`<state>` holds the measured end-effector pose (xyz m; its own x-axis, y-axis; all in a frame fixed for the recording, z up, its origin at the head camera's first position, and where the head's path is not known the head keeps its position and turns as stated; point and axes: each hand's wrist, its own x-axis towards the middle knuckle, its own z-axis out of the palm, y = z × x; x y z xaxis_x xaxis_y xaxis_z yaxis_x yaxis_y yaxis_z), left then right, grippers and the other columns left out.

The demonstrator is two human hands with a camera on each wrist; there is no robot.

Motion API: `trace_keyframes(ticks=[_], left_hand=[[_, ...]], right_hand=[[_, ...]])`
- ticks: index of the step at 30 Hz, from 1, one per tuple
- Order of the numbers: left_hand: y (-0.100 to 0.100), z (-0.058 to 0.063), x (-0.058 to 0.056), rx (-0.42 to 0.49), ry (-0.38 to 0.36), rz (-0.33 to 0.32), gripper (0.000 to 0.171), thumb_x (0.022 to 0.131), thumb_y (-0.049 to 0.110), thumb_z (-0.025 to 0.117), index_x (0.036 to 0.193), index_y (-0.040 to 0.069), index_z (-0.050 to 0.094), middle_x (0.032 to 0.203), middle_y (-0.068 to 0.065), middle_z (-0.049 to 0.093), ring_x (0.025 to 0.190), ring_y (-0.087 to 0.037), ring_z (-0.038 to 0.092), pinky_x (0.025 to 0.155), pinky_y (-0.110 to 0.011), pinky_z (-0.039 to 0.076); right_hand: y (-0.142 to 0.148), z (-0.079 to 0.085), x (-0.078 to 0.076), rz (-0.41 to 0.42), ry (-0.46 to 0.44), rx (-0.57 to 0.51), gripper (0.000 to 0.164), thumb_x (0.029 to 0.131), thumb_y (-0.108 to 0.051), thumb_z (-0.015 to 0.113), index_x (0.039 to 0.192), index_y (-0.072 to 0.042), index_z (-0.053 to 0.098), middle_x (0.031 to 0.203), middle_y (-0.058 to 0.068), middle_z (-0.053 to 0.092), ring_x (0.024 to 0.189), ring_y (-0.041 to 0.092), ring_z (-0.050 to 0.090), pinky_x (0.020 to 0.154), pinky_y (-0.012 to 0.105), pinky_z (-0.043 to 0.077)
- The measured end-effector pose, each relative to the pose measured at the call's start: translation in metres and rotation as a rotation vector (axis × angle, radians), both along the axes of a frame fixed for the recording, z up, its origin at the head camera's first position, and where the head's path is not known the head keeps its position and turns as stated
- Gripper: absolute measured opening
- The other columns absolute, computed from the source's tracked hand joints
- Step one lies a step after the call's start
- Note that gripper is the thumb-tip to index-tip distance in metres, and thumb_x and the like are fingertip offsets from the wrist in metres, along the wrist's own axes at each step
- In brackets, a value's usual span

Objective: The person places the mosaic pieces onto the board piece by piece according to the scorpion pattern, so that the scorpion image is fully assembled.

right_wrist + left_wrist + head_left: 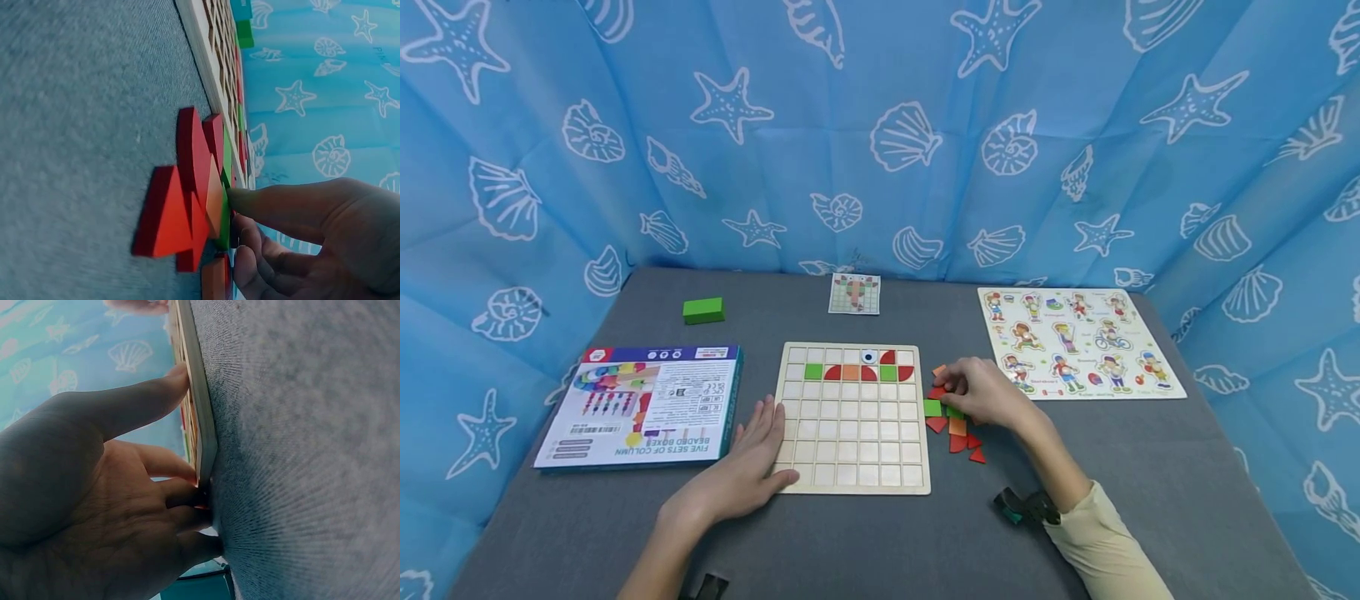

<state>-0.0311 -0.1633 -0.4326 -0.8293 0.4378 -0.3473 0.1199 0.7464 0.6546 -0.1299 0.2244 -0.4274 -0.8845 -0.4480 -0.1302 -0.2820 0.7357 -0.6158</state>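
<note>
A wooden grid board (857, 452) lies mid-table, with green, red and orange tiles and an eye tile (868, 357) in its upper rows. My left hand (741, 462) rests along the board's left edge, fingers extended; in the left wrist view the thumb (178, 378) touches the board's rim. Right of the board lies a loose pile of red, orange and green tiles. My right hand (988, 392) is over this pile, fingers loosely bent. In the right wrist view its thumb (247, 201) touches a green tile (224, 219), beside an orange tile (214, 197) and red triangles (164, 219).
A small pattern card (854, 304) lies behind the board. On the left are a boxed set (595, 417) and a green block (703, 312). A puzzle board with pictures of children (1052, 387) lies at the back right. A blue shell-print curtain (850, 167) surrounds the table.
</note>
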Motion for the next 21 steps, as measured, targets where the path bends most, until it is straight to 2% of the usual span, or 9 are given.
trace_keyframes(ticks=[6,10,14,18,21], left_hand=[[-0.002,-0.005,-0.001,0.028,0.003,0.004,0.094,0.108,0.033,0.066,0.169,-0.011,0.01,0.179,-0.032,-0.009,0.167,-0.054,-0.008,0.13,-0.079,0.001],[-0.006,-0.015,-0.002,0.058,0.024,0.005,0.097,0.108,0.038,0.066,0.17,-0.01,0.009,0.179,-0.032,-0.01,0.167,-0.054,-0.008,0.129,-0.08,0.0],[-0.008,-0.023,-0.004,0.049,0.034,0.004,0.099,0.108,0.042,0.066,0.171,-0.007,0.008,0.18,-0.028,-0.012,0.169,-0.05,-0.009,0.131,-0.078,0.0],[-0.009,-0.023,-0.004,0.049,0.031,0.006,0.1,0.107,0.045,0.066,0.171,-0.006,0.008,0.181,-0.027,-0.012,0.169,-0.049,-0.01,0.131,-0.077,-0.001],[-0.008,-0.021,-0.003,0.046,0.027,0.009,0.099,0.108,0.044,0.066,0.171,-0.006,0.008,0.181,-0.027,-0.012,0.169,-0.05,-0.01,0.131,-0.077,-0.001]], right_hand=[[-0.001,0.003,0.0,-0.024,0.003,0.023,0.011,0.095,-0.007,0.081,0.103,-0.002,0.077,0.085,0.007,0.072,0.061,0.008,0.058,0.06,0.024,0.05],[0.0,0.003,0.001,-0.033,0.016,0.011,0.006,0.094,-0.007,0.081,0.098,-0.005,0.076,0.083,0.005,0.074,0.066,0.008,0.062,0.063,0.023,0.053],[0.001,0.004,0.0,-0.029,0.057,-0.016,0.004,0.095,-0.008,0.08,0.093,-0.007,0.077,0.086,0.004,0.077,0.075,0.007,0.066,0.07,0.022,0.055],[-0.002,0.006,-0.001,-0.024,0.047,-0.073,0.003,0.097,-0.007,0.079,0.099,-0.006,0.078,0.09,0.004,0.077,0.079,0.01,0.068,0.073,0.023,0.058],[-0.008,0.01,-0.002,-0.012,0.02,-0.117,0.012,0.098,-0.006,0.075,0.109,-0.005,0.079,0.092,0.005,0.074,0.081,0.012,0.067,0.074,0.025,0.057]])
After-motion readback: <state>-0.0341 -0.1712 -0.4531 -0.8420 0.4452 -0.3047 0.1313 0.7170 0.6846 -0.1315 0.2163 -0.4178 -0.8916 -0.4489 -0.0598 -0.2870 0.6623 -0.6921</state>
